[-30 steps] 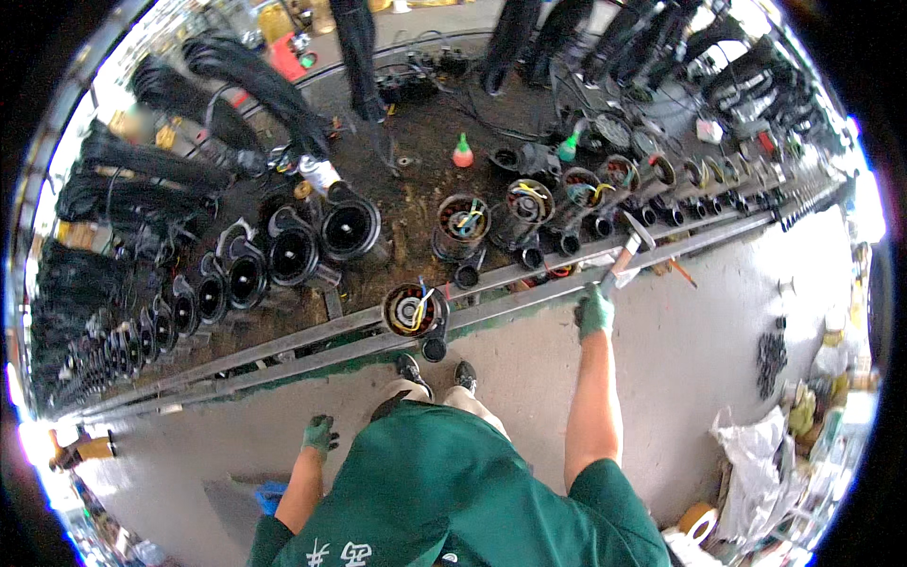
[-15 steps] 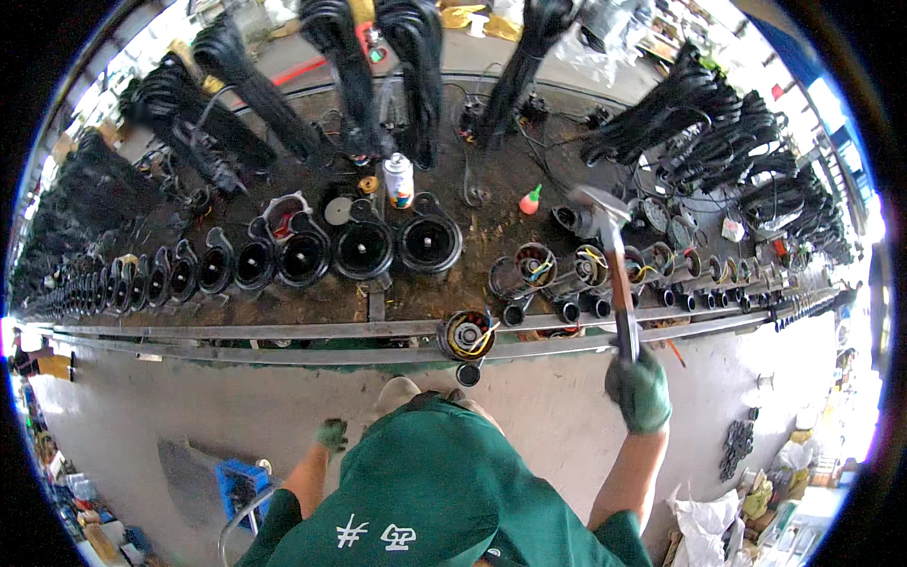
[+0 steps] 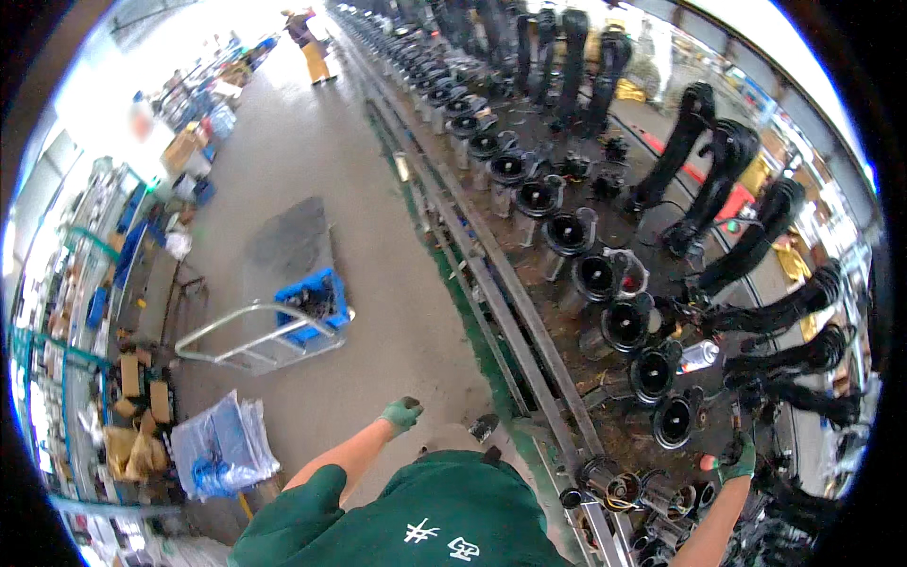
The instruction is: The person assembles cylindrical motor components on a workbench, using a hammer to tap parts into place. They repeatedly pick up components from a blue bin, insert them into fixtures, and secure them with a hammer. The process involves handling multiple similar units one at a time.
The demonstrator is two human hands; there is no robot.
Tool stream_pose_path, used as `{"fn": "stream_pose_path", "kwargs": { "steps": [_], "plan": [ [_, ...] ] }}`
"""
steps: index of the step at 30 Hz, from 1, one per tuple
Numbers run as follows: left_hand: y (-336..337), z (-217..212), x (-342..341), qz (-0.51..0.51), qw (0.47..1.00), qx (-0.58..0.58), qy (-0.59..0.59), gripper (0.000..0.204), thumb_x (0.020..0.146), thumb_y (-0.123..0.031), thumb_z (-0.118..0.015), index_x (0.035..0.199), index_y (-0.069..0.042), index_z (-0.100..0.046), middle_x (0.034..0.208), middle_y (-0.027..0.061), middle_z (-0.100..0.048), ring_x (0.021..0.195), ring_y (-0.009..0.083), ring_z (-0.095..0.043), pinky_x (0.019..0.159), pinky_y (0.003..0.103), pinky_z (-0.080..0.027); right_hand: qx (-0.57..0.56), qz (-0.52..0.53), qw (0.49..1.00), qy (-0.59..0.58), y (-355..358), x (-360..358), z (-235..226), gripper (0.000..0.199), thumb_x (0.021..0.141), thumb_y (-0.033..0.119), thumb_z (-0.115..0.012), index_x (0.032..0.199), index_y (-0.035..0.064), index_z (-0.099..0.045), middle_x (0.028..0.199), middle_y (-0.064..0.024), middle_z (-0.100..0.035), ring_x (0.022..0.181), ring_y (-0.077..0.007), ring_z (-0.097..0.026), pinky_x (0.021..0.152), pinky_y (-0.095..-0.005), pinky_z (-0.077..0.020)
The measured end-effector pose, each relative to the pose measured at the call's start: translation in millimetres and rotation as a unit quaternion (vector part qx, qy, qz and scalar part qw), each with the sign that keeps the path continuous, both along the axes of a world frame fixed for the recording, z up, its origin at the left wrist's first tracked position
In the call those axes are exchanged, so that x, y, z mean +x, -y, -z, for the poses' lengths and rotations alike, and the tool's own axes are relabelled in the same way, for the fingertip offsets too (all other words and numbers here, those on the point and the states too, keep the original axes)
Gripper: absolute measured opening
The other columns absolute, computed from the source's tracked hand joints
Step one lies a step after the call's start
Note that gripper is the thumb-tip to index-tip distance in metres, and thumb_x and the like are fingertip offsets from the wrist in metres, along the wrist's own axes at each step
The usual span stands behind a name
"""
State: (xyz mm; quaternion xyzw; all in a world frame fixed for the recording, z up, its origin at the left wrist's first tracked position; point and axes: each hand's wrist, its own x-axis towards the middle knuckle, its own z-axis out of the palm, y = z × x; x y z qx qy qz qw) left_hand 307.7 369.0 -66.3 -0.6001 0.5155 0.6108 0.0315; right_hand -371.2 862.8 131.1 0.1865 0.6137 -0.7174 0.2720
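Note:
My right hand [image 3: 739, 460], in a green glove, reaches over the bench at the lower right. Its fingers are closed, and a slim dark shaft that looks like the hammer [image 3: 737, 420] sticks out beyond them; its head is hard to make out. Beside that hand is a small pink bottle [image 3: 708, 462]. My left hand [image 3: 402, 414], also gloved, hangs over the floor with loosely bent fingers and nothing in it. Nearest to my body, a motor housing with yellow wires [image 3: 605, 480] stands on the bench's metal rail [image 3: 529, 331].
A long row of round black pump housings [image 3: 624, 326] runs along the bench, with bundled black cables [image 3: 723, 180] behind. A spray can [image 3: 698, 355] lies among them. At left are a trolley [image 3: 260, 335] with a blue crate [image 3: 316, 307] and stacked plastic-wrapped sheets [image 3: 225, 444]. Far off stands a person [image 3: 307, 47].
The view has swung left, bringing the trolley and aisle in. My right hand, which held the hammer raised before the bench, is now lower over the bench top.

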Motion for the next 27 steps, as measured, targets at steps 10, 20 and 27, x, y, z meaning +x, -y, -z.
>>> {"fn": "stream_pose_path", "kwargs": {
  "steps": [10,20,27],
  "plan": [
    [-93,-31,129,-0.013,0.991,-0.085,0.107,0.055,0.093,-0.041,-0.065,0.136,-0.007,-0.060,0.126,0.0185,-0.070,0.115,0.0335,-0.067,0.097,0.040,-0.053,0.460,-0.400,0.768,-0.199,-27,-106,136,0.039,0.096,0.018,-0.058,0.133,0.0095,-0.064,0.125,-0.0104,-0.068,0.108,-0.0273,-0.065,0.089,-0.0415,-0.0515],
    [127,-1,317,-0.212,0.886,-0.394,0.124,0.058,0.090,-0.029,-0.073,0.140,-0.007,-0.057,0.125,0.0161,-0.068,0.110,0.0243,-0.064,0.095,0.037,-0.051,0.298,-0.090,0.866,-0.391,-27,154,-106,0.044,0.103,0.035,-0.054,0.139,0.0093,-0.063,0.135,-0.0218,-0.064,0.116,-0.0418,-0.065,0.096,-0.0500,-0.0538],
    [333,-39,387,-0.052,0.837,-0.372,0.397,0.084,0.086,-0.035,-0.069,0.160,-0.022,-0.031,0.155,0.0225,-0.043,0.140,0.0405,-0.045,0.114,0.045,-0.041,0.372,0.012,0.860,-0.350,43,374,-133,0.031,0.101,0.025,-0.054,0.119,0.0034,-0.068,0.086,-0.0064,-0.065,0.061,-0.0160,-0.051,0.051,-0.0336,-0.0406]
  ]
}}
